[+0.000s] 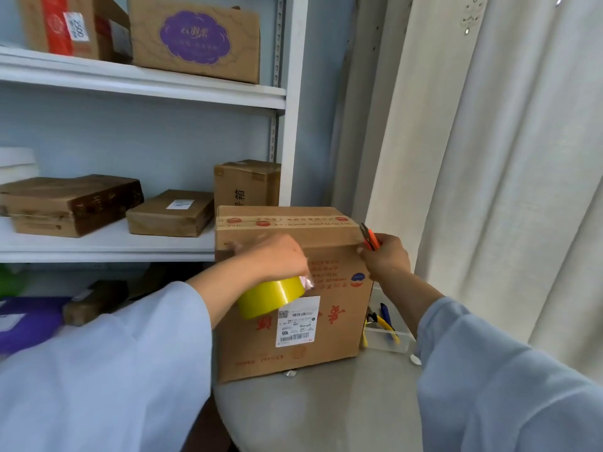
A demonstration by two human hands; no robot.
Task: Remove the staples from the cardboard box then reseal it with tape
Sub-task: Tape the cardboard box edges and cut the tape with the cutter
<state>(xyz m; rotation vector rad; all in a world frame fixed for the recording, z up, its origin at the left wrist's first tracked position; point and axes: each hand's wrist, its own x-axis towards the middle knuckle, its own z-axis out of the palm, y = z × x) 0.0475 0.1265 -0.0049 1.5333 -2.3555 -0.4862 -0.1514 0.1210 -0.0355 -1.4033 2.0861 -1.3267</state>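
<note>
Fingers (375, 256) round orange snips (370, 238) at cardboard box (293, 321) edge

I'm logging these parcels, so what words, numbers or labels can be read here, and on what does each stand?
"105": white shipping label on the brown cardboard box; the label's other print is too small.
"箱": small upright brown box on the white shelf.
"2500", uncertain: white sticker on the red-banded box, top shelf.
Purple oval emblem, red print on the cardboard box: too blurred.
</note>
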